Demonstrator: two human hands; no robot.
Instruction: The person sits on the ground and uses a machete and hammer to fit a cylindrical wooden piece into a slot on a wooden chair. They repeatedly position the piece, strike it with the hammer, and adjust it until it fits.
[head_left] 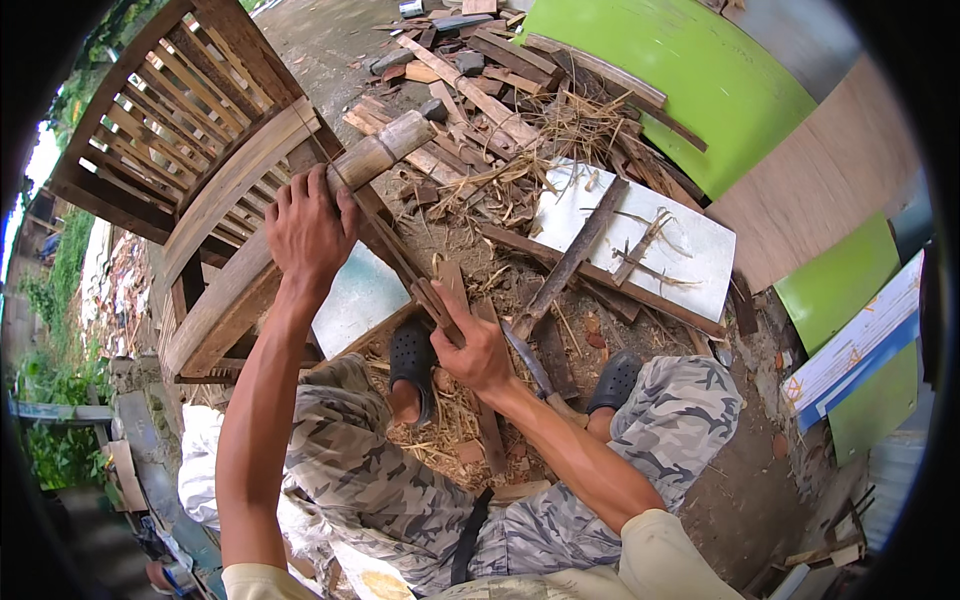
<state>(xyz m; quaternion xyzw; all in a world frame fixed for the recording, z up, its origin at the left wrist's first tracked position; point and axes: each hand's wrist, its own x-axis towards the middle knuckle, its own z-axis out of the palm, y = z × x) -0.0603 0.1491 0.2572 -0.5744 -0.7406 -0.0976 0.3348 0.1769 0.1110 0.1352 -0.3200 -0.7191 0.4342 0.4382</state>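
A thick bamboo pole (385, 148) lies slanted across the side of a slatted wooden chair (225, 170). My left hand (312, 228) presses down on it, fingers bent over its top; its lower part is hidden under that hand. My right hand (478, 345) is closed around the wooden handle of a saw (395, 250). The saw's narrow blade, seen nearly edge-on, runs up and left to the bamboo beside my left fingers. How deep it sits in the bamboo is hidden. Below my right wrist, a knife with a curved blade (527, 358) and wooden handle rests between my legs.
Scrap wood (500, 85) and dry plant strips are heaped ahead. A white board (640, 240) with wooden strips on it lies to the right. Green panels (670, 90) and a plywood sheet (825, 180) stand along the right. Wood pieces and shavings litter the ground around my feet.
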